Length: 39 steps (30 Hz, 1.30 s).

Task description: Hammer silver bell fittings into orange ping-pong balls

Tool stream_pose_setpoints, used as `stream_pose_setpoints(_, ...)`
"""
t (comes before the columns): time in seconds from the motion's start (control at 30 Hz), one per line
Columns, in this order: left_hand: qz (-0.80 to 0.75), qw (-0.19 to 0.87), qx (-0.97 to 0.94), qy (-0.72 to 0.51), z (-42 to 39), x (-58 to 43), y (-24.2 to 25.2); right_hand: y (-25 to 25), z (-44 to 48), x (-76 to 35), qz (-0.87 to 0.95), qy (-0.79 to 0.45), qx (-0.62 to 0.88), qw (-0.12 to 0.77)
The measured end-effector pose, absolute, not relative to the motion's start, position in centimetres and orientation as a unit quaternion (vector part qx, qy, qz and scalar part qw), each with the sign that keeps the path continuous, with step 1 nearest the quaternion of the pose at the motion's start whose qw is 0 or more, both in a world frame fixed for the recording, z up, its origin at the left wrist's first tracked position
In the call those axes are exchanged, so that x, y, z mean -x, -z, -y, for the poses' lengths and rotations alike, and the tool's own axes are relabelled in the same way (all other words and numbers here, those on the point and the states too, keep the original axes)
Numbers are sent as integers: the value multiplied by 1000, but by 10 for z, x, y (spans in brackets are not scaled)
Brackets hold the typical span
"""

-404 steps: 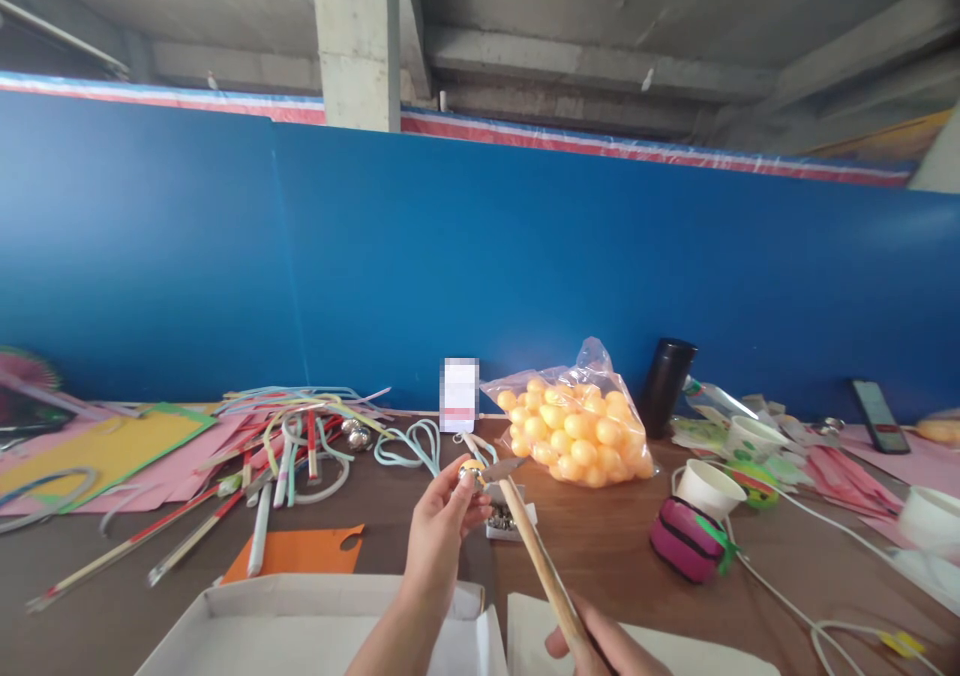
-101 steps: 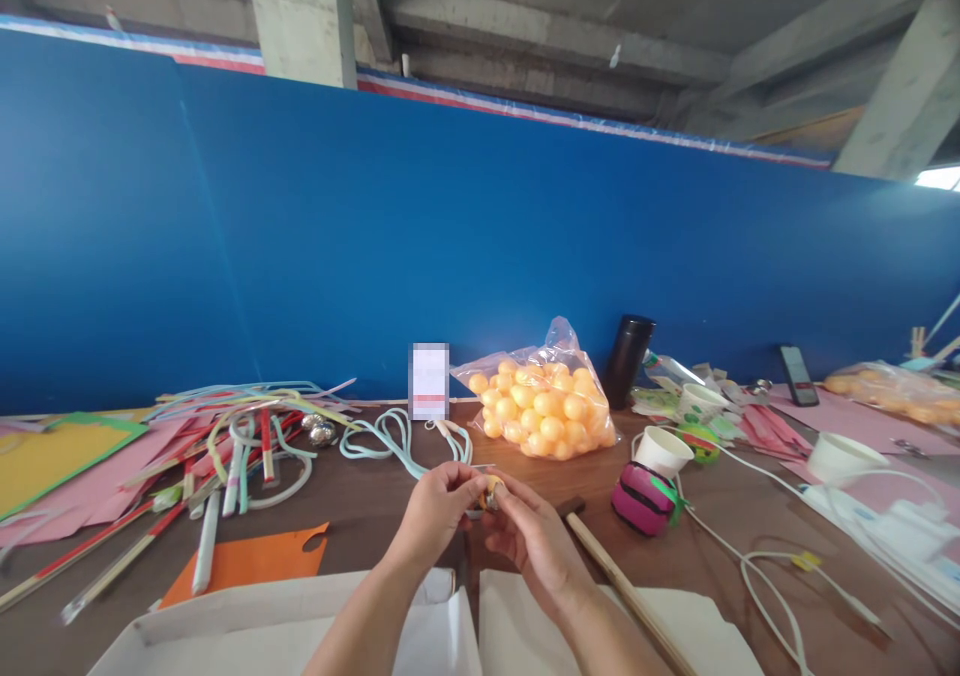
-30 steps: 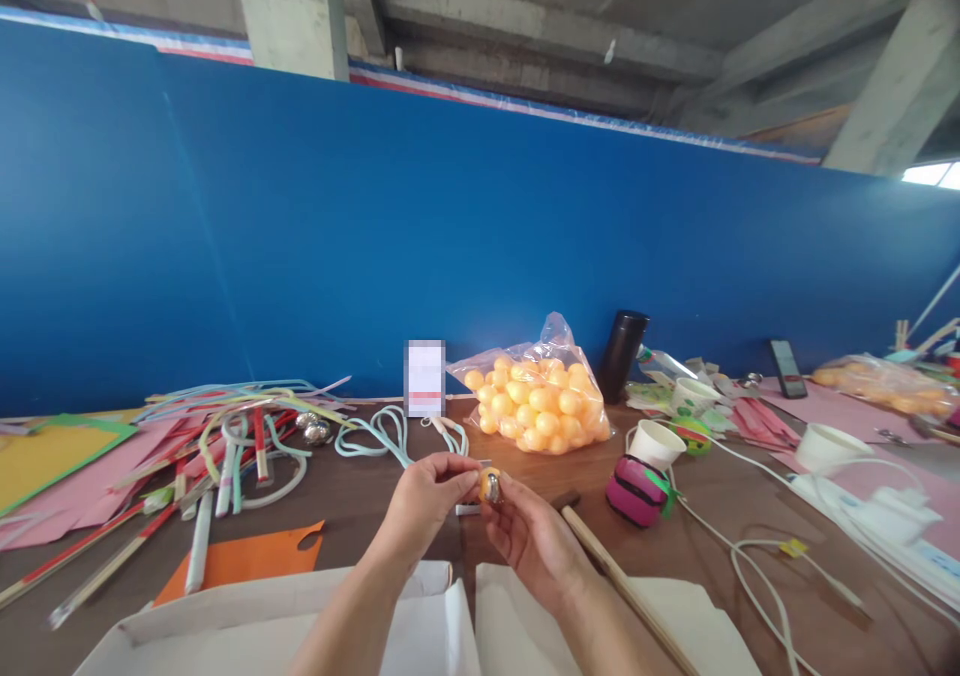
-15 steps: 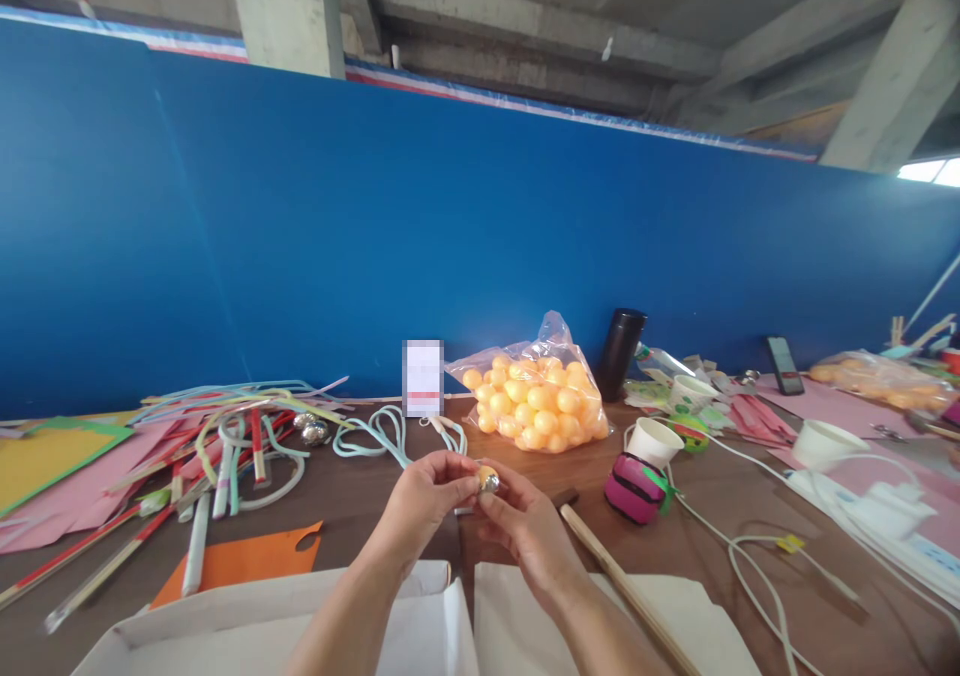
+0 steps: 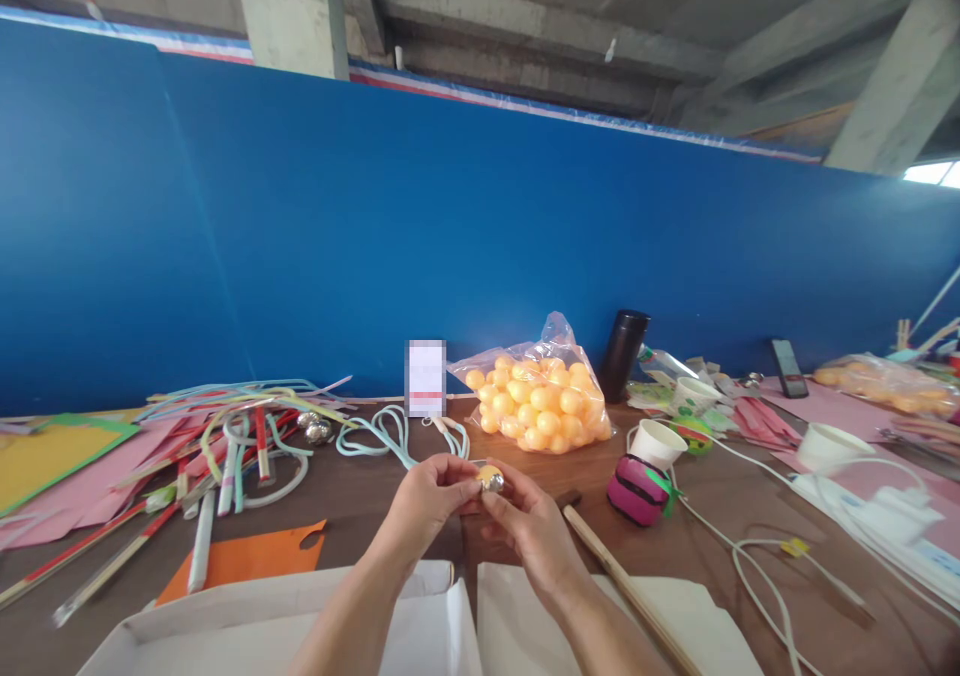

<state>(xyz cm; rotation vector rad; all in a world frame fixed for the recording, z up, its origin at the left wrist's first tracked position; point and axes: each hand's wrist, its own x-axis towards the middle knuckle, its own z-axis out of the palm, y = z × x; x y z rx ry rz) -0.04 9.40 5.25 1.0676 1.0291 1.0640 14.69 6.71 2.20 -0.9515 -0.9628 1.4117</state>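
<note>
Between the fingertips of both hands is a small orange ball (image 5: 491, 477) with a shiny silver part on its lower side; whether that part is foil or a separate piece I cannot tell. My left hand (image 5: 429, 504) pinches it from the left with thumb and forefinger. On the other side, the thumb and fingers of my right hand (image 5: 525, 526) close round it. A clear plastic bag (image 5: 556, 328) full of orange balls stands just behind. Several shiny silver balls (image 5: 318, 431) lie to the left among tubes and sticks.
An open white box (image 5: 135, 628) and pale card lie at the near edge. A wooden-handled tool (image 5: 615, 571) rests by my right forearm. Rightward are a magenta bundle (image 5: 636, 491), paper cup (image 5: 658, 446), black bottle (image 5: 625, 356) and white cables (image 5: 772, 596). Orange paper (image 5: 262, 554) lies left.
Both hands stay almost in place. The ball has turned or shifted slightly in the fingers, and more of its orange top shows now. The whole view has shifted a little.
</note>
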Motion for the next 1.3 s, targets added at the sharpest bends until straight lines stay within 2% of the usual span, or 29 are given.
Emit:
stream_pose_setpoints(0.43, -455, 618, -476, -431, -97, 1, -45, -17, -70, -147, 396, -614, 384, 564)
stream_pose_setpoints(1.0, -376, 713, -409, -428, -94, 11, -48, -23, -66, -146, 466, -564, 414, 543)
stream_pose_setpoints(1.3, -389, 713, -414, -411, -97, 14, -42, -20, -64, -146, 493, -534, 435, 531)
